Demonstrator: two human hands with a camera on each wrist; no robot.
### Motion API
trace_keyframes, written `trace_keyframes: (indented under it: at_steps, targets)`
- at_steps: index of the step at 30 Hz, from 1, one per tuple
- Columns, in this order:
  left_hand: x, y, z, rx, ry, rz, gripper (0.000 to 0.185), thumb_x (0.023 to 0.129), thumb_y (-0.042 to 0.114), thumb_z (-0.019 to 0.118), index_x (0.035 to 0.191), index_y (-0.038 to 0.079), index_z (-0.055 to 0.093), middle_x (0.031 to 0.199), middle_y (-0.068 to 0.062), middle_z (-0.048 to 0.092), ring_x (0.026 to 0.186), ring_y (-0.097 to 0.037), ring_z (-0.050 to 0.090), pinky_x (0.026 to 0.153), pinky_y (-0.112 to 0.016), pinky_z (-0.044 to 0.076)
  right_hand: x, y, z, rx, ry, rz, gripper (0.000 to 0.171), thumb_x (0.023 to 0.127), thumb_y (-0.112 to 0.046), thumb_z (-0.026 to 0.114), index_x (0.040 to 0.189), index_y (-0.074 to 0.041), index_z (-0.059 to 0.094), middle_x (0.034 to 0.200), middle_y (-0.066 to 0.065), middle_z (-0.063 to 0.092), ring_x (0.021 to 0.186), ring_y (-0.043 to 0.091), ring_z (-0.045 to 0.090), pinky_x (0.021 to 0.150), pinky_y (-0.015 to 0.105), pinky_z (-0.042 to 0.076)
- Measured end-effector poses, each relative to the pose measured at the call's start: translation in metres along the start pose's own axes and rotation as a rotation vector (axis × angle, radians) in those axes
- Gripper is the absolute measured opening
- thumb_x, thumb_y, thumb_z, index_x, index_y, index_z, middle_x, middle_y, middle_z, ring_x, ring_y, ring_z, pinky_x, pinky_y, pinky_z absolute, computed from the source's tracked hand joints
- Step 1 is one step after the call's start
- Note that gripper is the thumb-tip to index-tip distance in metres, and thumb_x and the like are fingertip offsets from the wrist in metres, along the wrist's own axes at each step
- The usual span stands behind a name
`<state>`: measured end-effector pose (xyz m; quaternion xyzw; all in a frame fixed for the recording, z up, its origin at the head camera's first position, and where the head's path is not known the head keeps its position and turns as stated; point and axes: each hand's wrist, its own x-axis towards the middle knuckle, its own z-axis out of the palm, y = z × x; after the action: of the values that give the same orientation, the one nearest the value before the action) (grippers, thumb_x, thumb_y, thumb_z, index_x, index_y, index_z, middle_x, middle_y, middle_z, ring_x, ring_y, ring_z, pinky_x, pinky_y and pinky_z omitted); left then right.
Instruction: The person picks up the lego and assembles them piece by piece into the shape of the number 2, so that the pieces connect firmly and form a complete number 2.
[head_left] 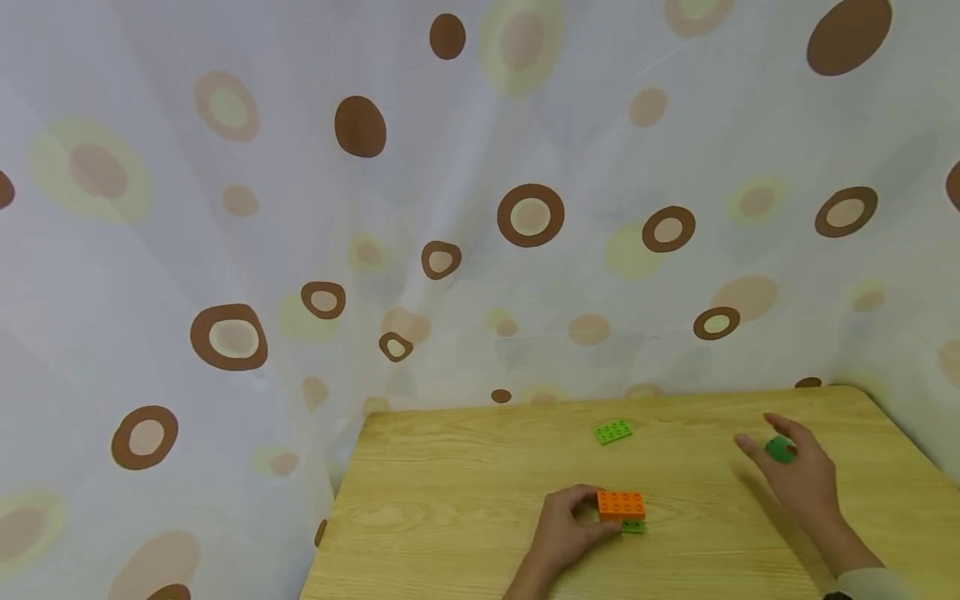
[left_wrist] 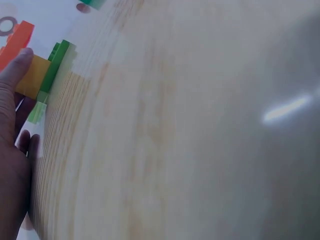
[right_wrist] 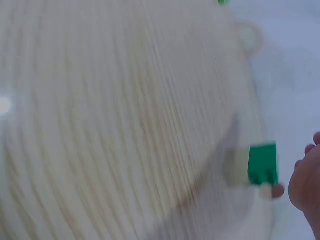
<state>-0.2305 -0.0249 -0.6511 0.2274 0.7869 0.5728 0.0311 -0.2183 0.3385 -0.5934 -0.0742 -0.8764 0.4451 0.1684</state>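
My left hand (head_left: 558, 529) grips a small stack of toy building bricks near the front middle of the table. On top is an orange brick (head_left: 621, 505) with studs. The left wrist view shows a yellow brick (left_wrist: 34, 76) under it and a green plate (left_wrist: 54, 70) at the bottom, with the thumb across the stack's side. At the right, my right hand (head_left: 806, 475) is over the table, thumb and fingers spread apart. A green brick (head_left: 781, 449) shows between them; in the right wrist view this green brick (right_wrist: 262, 164) stands apart from the hand.
A light green studded plate (head_left: 613, 431) lies toward the back of the wooden table (head_left: 450, 475). A white curtain (head_left: 465, 167) with brown and yellow circles hangs behind the table and along its sides.
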Motion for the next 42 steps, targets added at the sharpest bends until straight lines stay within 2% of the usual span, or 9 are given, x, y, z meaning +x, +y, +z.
trace_keyframes:
  at_steps: [5, 9, 13, 16, 20, 27, 31, 35, 42]
  targets:
    - [0.001, 0.0, -0.001, -0.016, -0.001, 0.018, 0.042, 0.084, 0.032, 0.092, 0.123, 0.026, 0.077, 0.114, 0.018, 0.075, 0.108, -0.001, 0.067, 0.1, -0.026, 0.052, 0.012, 0.04, -0.027, 0.017, 0.002, 0.116, 0.09, 0.104, -0.045, 0.067, 0.165, 0.004, 0.023, 0.165, 0.037, 0.023, 0.146, 0.06, 0.027, 0.116, 0.062, 0.034]
    - [-0.001, 0.0, -0.001, -0.068, -0.014, 0.003, 0.046, 0.086, 0.032, 0.09, 0.129, 0.022, 0.075, 0.12, 0.017, 0.074, 0.116, -0.004, 0.066, 0.108, -0.028, 0.048, 0.009, 0.062, -0.035, 0.003, -0.068, 0.163, 0.099, 0.102, -0.052, 0.067, 0.165, 0.005, 0.016, 0.165, 0.04, 0.022, 0.144, 0.063, 0.026, 0.106, 0.077, 0.034]
    - [0.0, 0.0, -0.003, -0.127, -0.018, 0.02, 0.045, 0.091, 0.028, 0.085, 0.133, 0.017, 0.073, 0.124, 0.013, 0.073, 0.12, -0.008, 0.065, 0.111, -0.03, 0.046, 0.008, 0.073, -0.033, -0.03, -0.129, 0.221, 0.107, 0.097, -0.063, 0.066, 0.168, -0.001, 0.014, 0.168, 0.032, 0.025, 0.145, 0.058, 0.031, 0.1, 0.056, 0.052]
    - [0.003, 0.0, -0.005, -0.168, -0.014, 0.047, 0.041, 0.094, 0.024, 0.082, 0.133, 0.014, 0.073, 0.124, 0.011, 0.074, 0.119, -0.009, 0.067, 0.109, -0.029, 0.048, 0.011, 0.075, -0.029, -0.03, -0.135, 0.218, 0.107, 0.097, -0.065, 0.066, 0.168, -0.002, 0.016, 0.167, 0.031, 0.027, 0.144, 0.06, 0.031, 0.103, 0.057, 0.05]
    - [0.002, -0.001, -0.004, -0.224, -0.014, 0.065, 0.037, 0.096, 0.019, 0.08, 0.13, 0.009, 0.074, 0.122, 0.005, 0.076, 0.114, -0.01, 0.069, 0.102, -0.028, 0.053, 0.013, 0.074, -0.026, -0.057, -0.095, 0.161, 0.094, 0.101, -0.059, 0.065, 0.161, 0.005, 0.031, 0.156, 0.041, 0.037, 0.135, 0.067, 0.036, 0.101, 0.078, 0.036]
    - [-0.001, -0.004, -0.003, -0.219, -0.028, 0.072, 0.035, 0.097, 0.02, 0.078, 0.13, 0.008, 0.073, 0.122, 0.004, 0.076, 0.111, -0.008, 0.069, 0.098, -0.027, 0.055, 0.01, 0.064, -0.019, -0.121, -0.059, 0.145, 0.074, 0.103, -0.052, 0.065, 0.146, 0.006, 0.05, 0.143, 0.043, 0.051, 0.12, 0.061, 0.053, 0.083, 0.057, 0.053]
    - [-0.002, -0.004, -0.003, -0.19, -0.032, 0.085, 0.036, 0.097, 0.023, 0.078, 0.131, 0.01, 0.073, 0.121, 0.006, 0.076, 0.109, -0.006, 0.069, 0.099, -0.027, 0.054, 0.007, 0.045, -0.015, -0.136, -0.064, 0.03, 0.063, 0.102, -0.043, 0.07, 0.141, 0.005, 0.057, 0.134, 0.038, 0.058, 0.105, 0.024, 0.064, 0.069, 0.024, 0.048]
    - [-0.002, -0.004, -0.004, -0.186, -0.033, 0.094, 0.037, 0.097, 0.023, 0.078, 0.131, 0.01, 0.073, 0.12, 0.007, 0.076, 0.107, -0.006, 0.07, 0.095, -0.027, 0.055, 0.003, 0.01, -0.006, -0.112, -0.104, -0.128, 0.054, 0.101, -0.03, 0.075, 0.14, 0.003, 0.06, 0.13, 0.029, 0.06, 0.092, -0.018, 0.046, 0.066, 0.015, 0.046]
    - [-0.001, -0.001, -0.007, -0.163, -0.053, 0.069, 0.035, 0.098, 0.025, 0.078, 0.13, 0.012, 0.073, 0.12, 0.009, 0.075, 0.107, -0.004, 0.069, 0.094, -0.025, 0.055, -0.015, -0.052, 0.02, -0.026, -0.123, -0.355, 0.053, 0.092, -0.015, 0.084, 0.14, -0.006, 0.062, 0.116, 0.013, 0.071, 0.092, -0.01, 0.056, 0.069, 0.019, 0.05]
